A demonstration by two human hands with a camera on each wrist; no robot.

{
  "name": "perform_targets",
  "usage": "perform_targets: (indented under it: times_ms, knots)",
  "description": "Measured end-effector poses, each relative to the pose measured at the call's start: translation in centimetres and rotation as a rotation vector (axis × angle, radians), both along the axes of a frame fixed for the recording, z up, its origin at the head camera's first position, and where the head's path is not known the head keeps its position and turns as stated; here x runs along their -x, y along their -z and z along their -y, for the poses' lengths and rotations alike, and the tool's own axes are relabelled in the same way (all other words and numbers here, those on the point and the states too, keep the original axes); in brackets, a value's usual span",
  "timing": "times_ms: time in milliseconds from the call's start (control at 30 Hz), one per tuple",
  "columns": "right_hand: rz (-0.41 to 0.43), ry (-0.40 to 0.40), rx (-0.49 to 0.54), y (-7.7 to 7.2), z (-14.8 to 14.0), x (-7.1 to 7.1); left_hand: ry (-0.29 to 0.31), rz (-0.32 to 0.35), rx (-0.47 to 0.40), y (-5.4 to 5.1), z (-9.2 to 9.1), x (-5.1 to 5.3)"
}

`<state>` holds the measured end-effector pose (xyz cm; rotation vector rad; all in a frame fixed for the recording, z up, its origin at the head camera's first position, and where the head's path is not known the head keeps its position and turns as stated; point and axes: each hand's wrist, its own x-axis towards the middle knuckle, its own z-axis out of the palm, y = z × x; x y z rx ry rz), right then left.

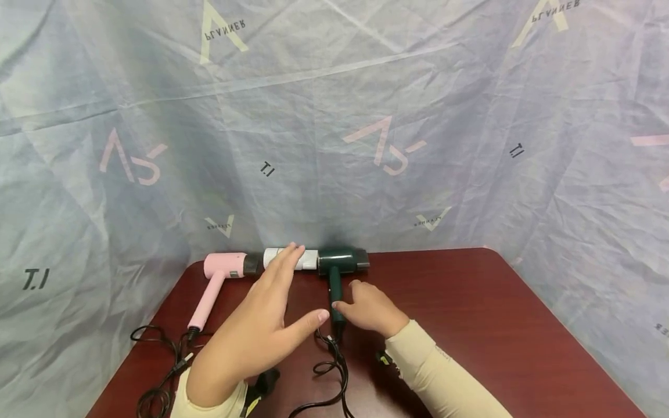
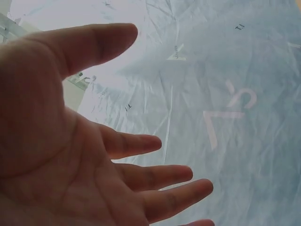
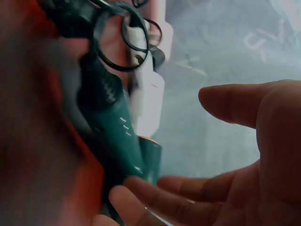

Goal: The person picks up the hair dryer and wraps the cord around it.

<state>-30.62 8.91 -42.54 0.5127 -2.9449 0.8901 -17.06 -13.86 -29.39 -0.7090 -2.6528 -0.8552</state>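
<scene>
A dark green hair dryer (image 1: 336, 261) lies at the table's back edge, its handle toward me. My right hand (image 1: 373, 307) is beside that handle; in the right wrist view its thumb stands apart and the fingers (image 3: 174, 197) reach by the green dryer (image 3: 115, 127). Whether they touch it I cannot tell. My left hand (image 1: 261, 325) is raised over the table, fingers straight and thumb spread, holding nothing; the left wrist view shows its bare palm (image 2: 61, 155). Behind it lies a white hair dryer (image 1: 309, 259), mostly hidden. A pink hair dryer (image 1: 225, 266) lies left of that.
Black cords (image 1: 342, 371) run from the green dryer toward the front, and another coiled cord (image 1: 162, 371) lies at the left edge. A printed grey cloth (image 1: 324, 116) hangs round the back and sides of the red-brown table (image 1: 470, 325).
</scene>
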Motion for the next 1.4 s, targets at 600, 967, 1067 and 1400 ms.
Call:
perform_targets:
  times_ms: [600,967,1067,1400]
  knots:
    - [0.002,0.030,0.020,4.9,1.2,2.4,0.042,-0.043,0.012,0.4,0.2,-0.1]
    - [0.283,0.049,0.353,2.8,-0.3,2.0,0.064,-0.007,-0.024,0.3,0.8,-0.5]
    - [0.290,0.061,0.403,2.2,-1.0,2.3,0.070,-0.010,-0.026,0.4,0.8,-0.4]
    - [0.202,-0.036,0.420,-3.1,-2.6,-0.1,0.106,-0.048,-0.033,0.5,0.9,-0.4]
